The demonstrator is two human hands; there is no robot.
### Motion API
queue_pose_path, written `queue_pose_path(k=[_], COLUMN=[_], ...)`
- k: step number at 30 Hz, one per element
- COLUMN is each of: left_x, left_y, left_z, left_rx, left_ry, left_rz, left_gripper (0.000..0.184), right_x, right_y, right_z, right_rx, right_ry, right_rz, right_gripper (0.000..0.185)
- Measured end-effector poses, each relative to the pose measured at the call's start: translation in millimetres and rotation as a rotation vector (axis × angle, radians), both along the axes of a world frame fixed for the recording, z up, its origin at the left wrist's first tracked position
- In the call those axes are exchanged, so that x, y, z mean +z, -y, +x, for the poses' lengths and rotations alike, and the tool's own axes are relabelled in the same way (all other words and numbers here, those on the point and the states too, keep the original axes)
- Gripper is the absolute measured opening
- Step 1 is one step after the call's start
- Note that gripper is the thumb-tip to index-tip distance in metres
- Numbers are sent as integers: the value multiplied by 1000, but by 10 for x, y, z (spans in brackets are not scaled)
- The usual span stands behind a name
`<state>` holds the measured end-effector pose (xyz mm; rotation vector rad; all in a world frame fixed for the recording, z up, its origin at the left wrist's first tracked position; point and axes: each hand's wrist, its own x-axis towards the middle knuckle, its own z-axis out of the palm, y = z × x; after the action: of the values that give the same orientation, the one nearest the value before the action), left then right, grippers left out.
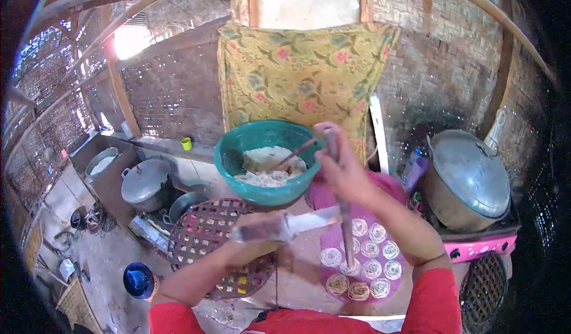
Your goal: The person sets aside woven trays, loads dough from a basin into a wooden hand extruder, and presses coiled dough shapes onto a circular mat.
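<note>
My left hand (257,246) is closed around a tube-like tool (262,229) that lies nearly level, with a brown body and a pale section toward the right. My right hand (340,166) grips a long wooden stick (346,230), which stands almost upright and passes the tube's right end; whether they touch I cannot tell. Beneath the stick, several pale coiled swirls of dough strands (370,249) lie on a pink-purple sheet (330,239). Just beyond my hands, a green basin (264,196) holds whitish dough (267,170) with a thin brown stick (298,152) leaning in it.
A brown lattice tray (193,233) lies under my left forearm. To the right, a large lidded pot (467,173) stands on a pink-fronted stove (485,248). Another lidded pot (146,182) is at the left, with a blue container (140,280) lower down. Floral cloth (303,75) hangs behind.
</note>
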<state>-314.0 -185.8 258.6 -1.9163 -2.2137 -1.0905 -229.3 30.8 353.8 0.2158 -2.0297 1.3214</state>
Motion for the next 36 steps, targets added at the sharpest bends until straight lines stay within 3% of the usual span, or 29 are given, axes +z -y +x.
queue_pose_path(k=[1,2,4,6,7,8,10,11,13,14,15,17,18,19,20,21,22,24,26,28,29,31,33,34,35,36], left_x=[78,-139,-257,-292,-255,-134,192,258,259,231,181,149,58,-85,-158,45,-58,-406,-380,-180,-336,-600,-185,-229,-282,-258], left_y=[86,147,144,273,242,159,-53,-176,-397,-466,-450,-453,-524,-634,-713,-730,-825,-1109,-1215,-1130,-1217,-1379,-1168,-1159,-1123,-1084], left_z=[-73,-250,-644,-933,-1007,-1016,-996,-1134,-1515,-1700,-1907,-2186,-2327,-2500,-2631,-2518,-2672,-3040,-3045,-2812,-2958,-3193,-2797,-2823,-2867,-2871], left_rx=[97,193,211,316,165,161,-59,-64,-15,2,293,396,401,558,703,580,588,783,689,655,378,-136,-436,-416,-5,158], left_ry=[214,244,102,791,1108,1108,1147,1150,958,885,513,558,559,262,-32,-117,-119,-299,18,174,346,795,1384,1404,702,249], left_rz=[-108,131,318,325,583,590,999,1010,1350,1462,1359,1263,1274,1141,987,1125,1129,840,860,722,921,1209,1150,1133,995,866], left_gripper=[38,34,31,28,24,24,25,25,24,23,22,19,19,18,18,19,19,26,24,17,19,24,28,28,26,24], right_x=[151,302,349,344,310,276,98,-23,-604,-674,-740,-1174,-1564,-1853,-1796,-1749,-1847,-2017,-1798,-1430,-1236,-992,-1053,-1124,-1220,-1248], right_y=[8,16,-217,-469,-536,-582,-409,-346,-513,-378,-265,-604,-989,-1285,-1188,-1109,-1251,-1549,-1530,-1395,-1285,-1038,-903,-850,-795,-756], right_z=[5,8,-268,-646,-852,-1046,-1532,-1824,-2448,-2580,-2569,-2834,-3056,-3214,-3043,-2880,-2932,-3024,-3046,-2926,-2813,-2579,-2549,-2568,-2603,-2603], right_rx=[-21,-44,-154,-99,-79,-58,-163,-93,152,207,172,-125,-243,-344,-527,-710,-704,-595,-493,-212,-203,-173,-137,-130,-189,-182], right_ry=[64,117,-77,-343,-422,-501,-604,-514,-302,-245,65,513,527,504,478,437,432,593,748,1030,1045,738,663,557,613,624], right_rz=[-143,-294,-401,-690,-803,-914,-1056,-1241,-1067,-1136,-1129,-600,3,610,924,1233,1239,1569,1542,1591,1588,1254,1235,1228,1276,1259], right_gripper=[47,46,45,26,20,15,12,13,35,43,50,51,45,40,38,37,37,35,32,28,28,24,24,24,22,22])
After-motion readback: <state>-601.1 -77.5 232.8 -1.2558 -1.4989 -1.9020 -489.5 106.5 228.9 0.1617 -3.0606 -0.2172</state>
